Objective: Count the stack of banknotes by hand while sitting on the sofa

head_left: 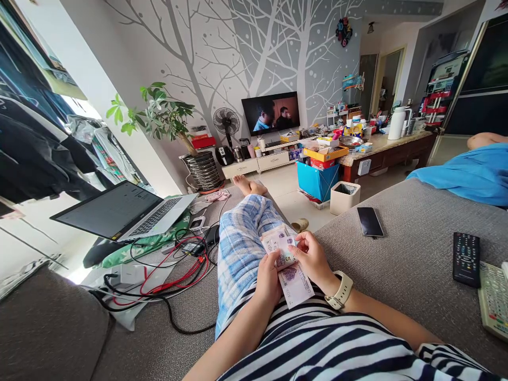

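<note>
A small stack of purple-and-white banknotes [291, 278] lies across my lap, over blue plaid trousers [240, 243]. My left hand [268, 280] grips the stack from the left side, thumb on top. My right hand [313, 259], with a cream watch at the wrist, pinches the upper notes near their top edge. Both hands touch the same stack. I sit on a grey sofa [413, 254] with my legs stretched forward and bare feet at the far end.
An open laptop [127, 211] sits on a green cushion to my left, above tangled red and black cables [170, 275]. A black phone [370, 221] and two remotes [466, 259] lie on the sofa to my right. Another person in blue [472, 172] lies far right.
</note>
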`<state>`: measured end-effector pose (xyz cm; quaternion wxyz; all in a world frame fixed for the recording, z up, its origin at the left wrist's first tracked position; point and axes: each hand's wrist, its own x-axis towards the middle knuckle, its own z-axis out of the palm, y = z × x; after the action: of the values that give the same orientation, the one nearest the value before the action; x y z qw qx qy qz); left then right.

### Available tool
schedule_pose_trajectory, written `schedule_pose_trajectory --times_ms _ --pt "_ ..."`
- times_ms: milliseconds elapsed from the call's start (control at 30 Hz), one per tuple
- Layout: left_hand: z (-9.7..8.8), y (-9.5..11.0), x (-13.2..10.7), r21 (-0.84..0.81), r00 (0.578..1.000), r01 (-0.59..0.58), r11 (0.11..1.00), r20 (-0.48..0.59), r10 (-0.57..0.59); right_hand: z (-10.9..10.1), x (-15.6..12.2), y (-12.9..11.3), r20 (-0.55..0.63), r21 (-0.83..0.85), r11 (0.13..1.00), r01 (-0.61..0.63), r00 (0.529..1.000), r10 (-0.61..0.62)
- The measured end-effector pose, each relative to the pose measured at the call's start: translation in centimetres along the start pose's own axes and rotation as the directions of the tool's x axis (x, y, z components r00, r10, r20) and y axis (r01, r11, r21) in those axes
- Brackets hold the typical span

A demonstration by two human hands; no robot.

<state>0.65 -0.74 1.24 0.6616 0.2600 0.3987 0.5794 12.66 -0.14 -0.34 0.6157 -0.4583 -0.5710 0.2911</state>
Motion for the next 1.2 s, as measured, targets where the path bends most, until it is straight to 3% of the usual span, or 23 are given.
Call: schedule_pose_trajectory --times_ms 100,433,767,933,1100,1200 --pt "0.1 0.0 0.0 -0.021 1.000 0.003 1.000 -0.005 -0.003 0.1 0.1 0.2 0.006 0.030 0.999 -0.035 0.999 0.035" --pt "0.0 -0.1 0.3 -0.138 0.993 0.120 0.983 0.016 -0.119 0.1 0.0 0.1 -0.008 -0.017 0.999 0.042 0.999 -0.043" --pt "-0.3 -0.3 0.7 -0.177 0.998 0.057 0.983 0.028 -0.053 0.0 -0.2 -0.6 0.044 0.055 0.997 0.044 0.998 -0.047" --pt "0.0 -0.1 0.8 -0.169 0.998 0.054 0.984 -0.022 -0.059 0.0 -0.2 -0.8 0.067 0.094 0.993 0.068 0.995 -0.075" --pt "0.0 -0.2 1.0 -0.145 0.999 0.029 0.989 0.049 -0.022 0.0 -0.2 -0.9 0.067 0.093 0.991 0.100 0.992 -0.107" --pt "-0.2 -0.3 1.0 -0.131 0.999 -0.003 0.991 0.039 0.008 -0.1 -0.3 -0.9 0.075 0.088 0.990 0.108 0.991 -0.115"
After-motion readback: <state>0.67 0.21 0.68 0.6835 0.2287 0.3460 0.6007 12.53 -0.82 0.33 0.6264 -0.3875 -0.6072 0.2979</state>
